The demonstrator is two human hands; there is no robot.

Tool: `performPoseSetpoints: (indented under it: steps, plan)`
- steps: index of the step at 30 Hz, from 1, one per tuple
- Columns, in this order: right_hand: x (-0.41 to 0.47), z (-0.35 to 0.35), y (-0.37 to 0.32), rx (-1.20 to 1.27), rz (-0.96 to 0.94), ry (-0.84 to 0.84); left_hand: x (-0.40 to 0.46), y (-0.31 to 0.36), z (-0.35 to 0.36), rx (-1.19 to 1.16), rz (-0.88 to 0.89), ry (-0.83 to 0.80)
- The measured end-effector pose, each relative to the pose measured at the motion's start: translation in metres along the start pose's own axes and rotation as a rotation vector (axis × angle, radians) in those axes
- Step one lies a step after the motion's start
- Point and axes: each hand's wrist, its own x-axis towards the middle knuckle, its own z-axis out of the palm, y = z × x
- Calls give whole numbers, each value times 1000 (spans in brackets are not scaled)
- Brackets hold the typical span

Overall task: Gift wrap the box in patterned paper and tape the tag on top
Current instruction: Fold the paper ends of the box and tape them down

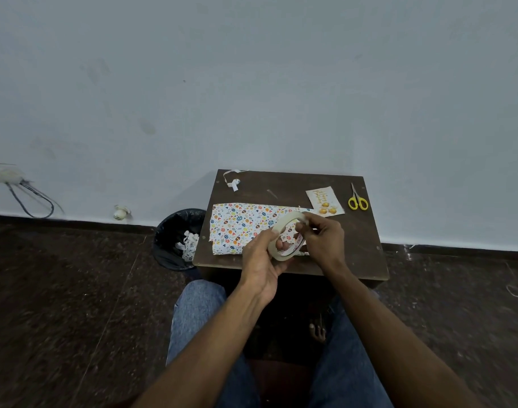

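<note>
A roll of pale tape (pixel 276 241) is held up over the small dark table (pixel 366 245). My left hand (pixel 262 257) grips the roll from below and the left, fingers curled through its hole. My right hand (pixel 321 235) pinches the roll's upper rim with thumb and fingertips. Under both hands lies the patterned paper (pixel 240 225), white with coloured dots; I cannot tell whether the box is under it. The gift tag (pixel 325 200), cream with gold ornaments, lies flat at the paper's far right corner.
Yellow-handled scissors (pixel 357 199) lie at the table's far right. Paper scraps (pixel 233 181) sit at its far left corner. A black-lined bin (pixel 175 240) with paper offcuts stands left of the table. My knees in jeans are below the table's near edge.
</note>
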Motion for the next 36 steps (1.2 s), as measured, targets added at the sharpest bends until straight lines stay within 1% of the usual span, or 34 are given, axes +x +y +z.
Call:
performPoseSetpoints:
  steps: [6,13,19,25,31,36]
  plan:
    - [2,2,2,5,22,1,-1,-5,2,-40,56,24]
    - [3,3,3,35,53,-12,-7,-2,8,17,124,45]
    - [2,3,5,54,89,-17,-10,-6,6,47,185,19]
    - [1,0,4,31,75,-13,-14,-5,3,39,144,-39]
    - [2,0,6,48,77,-14,-15,-1,5,106,155,-18]
    - [1,1,8,69,97,-14,-15,0,4,104,127,-29]
